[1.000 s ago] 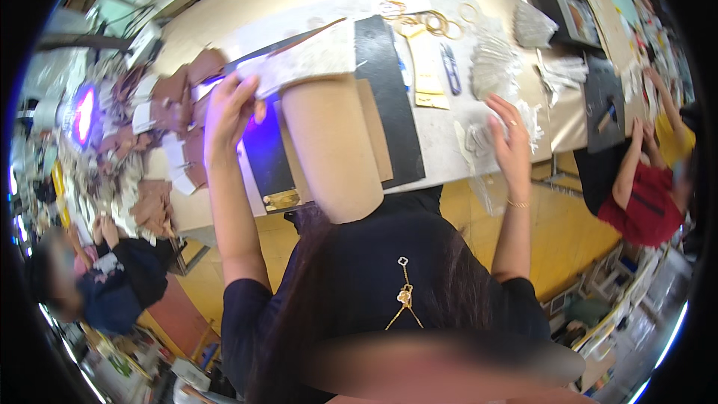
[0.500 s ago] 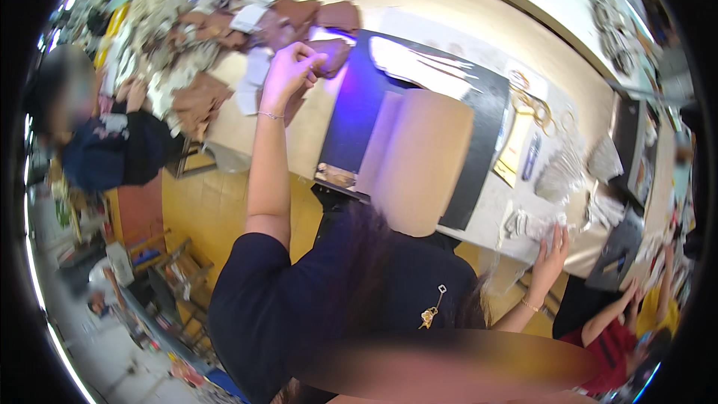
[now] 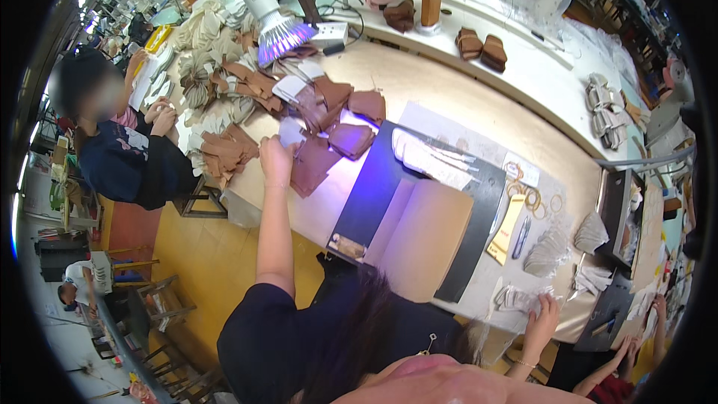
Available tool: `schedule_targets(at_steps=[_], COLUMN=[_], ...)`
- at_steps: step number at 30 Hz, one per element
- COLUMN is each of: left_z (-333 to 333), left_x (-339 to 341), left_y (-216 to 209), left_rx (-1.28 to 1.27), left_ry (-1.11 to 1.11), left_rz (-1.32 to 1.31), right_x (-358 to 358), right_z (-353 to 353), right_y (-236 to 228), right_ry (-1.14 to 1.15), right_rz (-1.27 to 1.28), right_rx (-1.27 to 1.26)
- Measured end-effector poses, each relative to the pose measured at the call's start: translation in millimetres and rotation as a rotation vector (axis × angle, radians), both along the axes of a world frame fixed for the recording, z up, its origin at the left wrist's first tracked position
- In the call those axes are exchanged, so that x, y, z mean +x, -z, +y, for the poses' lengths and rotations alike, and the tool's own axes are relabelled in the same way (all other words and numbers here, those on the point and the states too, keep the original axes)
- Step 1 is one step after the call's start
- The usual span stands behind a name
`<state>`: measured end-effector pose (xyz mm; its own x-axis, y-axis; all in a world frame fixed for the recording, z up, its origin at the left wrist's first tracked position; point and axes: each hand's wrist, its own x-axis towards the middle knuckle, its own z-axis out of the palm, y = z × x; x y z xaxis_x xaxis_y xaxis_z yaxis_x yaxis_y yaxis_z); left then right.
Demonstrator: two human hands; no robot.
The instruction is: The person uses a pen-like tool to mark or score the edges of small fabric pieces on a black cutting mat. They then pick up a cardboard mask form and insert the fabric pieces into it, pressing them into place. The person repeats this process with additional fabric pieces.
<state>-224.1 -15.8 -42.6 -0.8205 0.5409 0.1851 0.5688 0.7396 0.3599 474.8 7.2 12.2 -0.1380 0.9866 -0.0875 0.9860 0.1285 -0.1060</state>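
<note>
My left hand [image 3: 276, 158] reaches out over the left of the table, fingers curled closed at the lower edge of a pale, thin cut piece [image 3: 292, 132]. Close beside it lies a stack of brown leather-like pieces [image 3: 311, 167], and to its left a fanned heap of brown pieces [image 3: 228, 151]. At the table's near right edge, my right hand [image 3: 542, 319] rests with fingers apart against a row of grey-white pieces [image 3: 521, 300]. A tan folded sheet [image 3: 428, 236] lies on the black board [image 3: 486, 213] in front of me, below several white strips [image 3: 430, 157].
A lit lamp [image 3: 283, 34] hangs over the brown piles. Right of the board lie a yellow strip [image 3: 507, 232], a slim blue pen-like tool [image 3: 521, 237], rubber bands [image 3: 533, 198] and a fanned grey stack [image 3: 548, 256]. A co-worker [image 3: 127, 150] sits at the left.
My left hand has moved left and nearer, away from the brown piece by the board to the pale piece. My right hand stays by the grey-white row. The view has tilted up.
</note>
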Motion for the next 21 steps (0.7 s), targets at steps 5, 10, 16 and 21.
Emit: schedule_targets(at_steps=[5, 10, 16, 21], left_z=[7.3, 9.9, 13.1, 15.3], left_x=[14.8, 1.4, -10.1, -6.0], left_y=[-1.8, 0.6, 8.0, 8.1], left_rx=[0.044, 0.058, 0.031, -0.086], left_ry=[-0.009, 0.079, 0.201, 0.203], left_rz=[0.111, 0.041, 0.133, 0.216], right_x=[-8.0, -6.6, 2.1, 9.6], right_z=[-3.1, -0.7, 10.1, 16.8], right_y=[-4.5, -4.3, -1.8, -10.4], right_ry=[-0.033, -0.044, -0.145, -0.134], right_rz=[0.045, -0.101, -0.078, -0.041], right_rx=[0.115, 0.135, 0.051, -0.063])
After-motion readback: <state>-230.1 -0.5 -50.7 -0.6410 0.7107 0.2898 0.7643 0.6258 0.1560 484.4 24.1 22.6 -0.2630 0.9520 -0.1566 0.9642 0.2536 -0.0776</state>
